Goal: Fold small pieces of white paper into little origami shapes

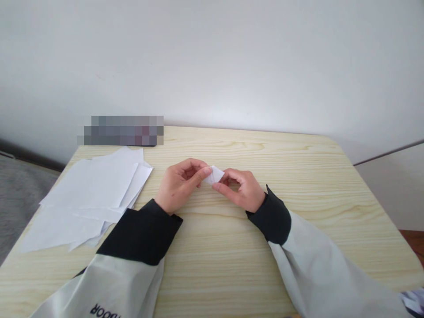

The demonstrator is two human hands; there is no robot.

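A small piece of folded white paper [216,174] is held above the middle of the wooden table [212,265]. My left hand [181,182] pinches its left side between thumb and fingers. From the right, my right hand [241,189] grips its lower right edge, the thumb underneath and the index finger behind. A crease line shows on the paper's near face. The fingertips behind it are partly hidden.
Loose sheets of white paper [96,183] lie in an untidy, overlapping pile on the left of the table. Behind them, at the back left, sits a blurred dark object [122,132]. A white wall [232,66] rises along the table's far edge.
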